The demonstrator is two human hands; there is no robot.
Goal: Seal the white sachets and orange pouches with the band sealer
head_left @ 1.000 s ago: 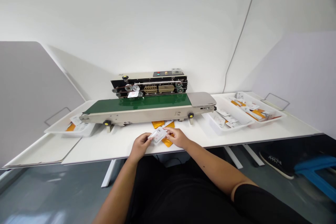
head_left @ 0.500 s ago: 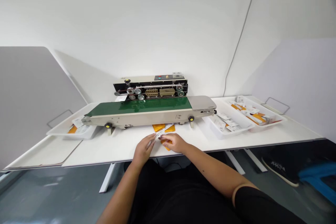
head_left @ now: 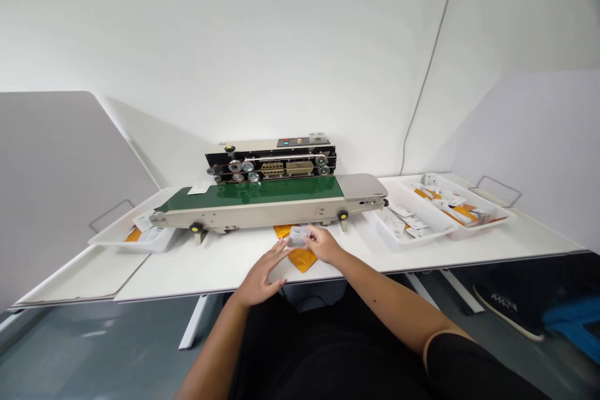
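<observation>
Between the thumb and fingers of my right hand is a small grey-white pouch with dark print along its top, held up above the table. My left hand is open, thumb apart, its fingertips close to the pouch's left edge; whether they touch it I cannot tell. An orange packet lies flat just below the pouch. Another orange packet shows behind it, partly hidden by the pouch and the machine's edge. On the green conveyor belt of the band sealer rests a white pouch.
Two white bins stand at the right: the nearer bin holds white pouches, the farther bin white and orange ones. Under the belt's left end, another bin holds several pouches. The white table's front edge runs close to my body.
My left hand has opened and drawn back slightly. My right hand has lifted the pouch and turned its face into view. The white pouch on the belt has moved left, clear of the rollers.
</observation>
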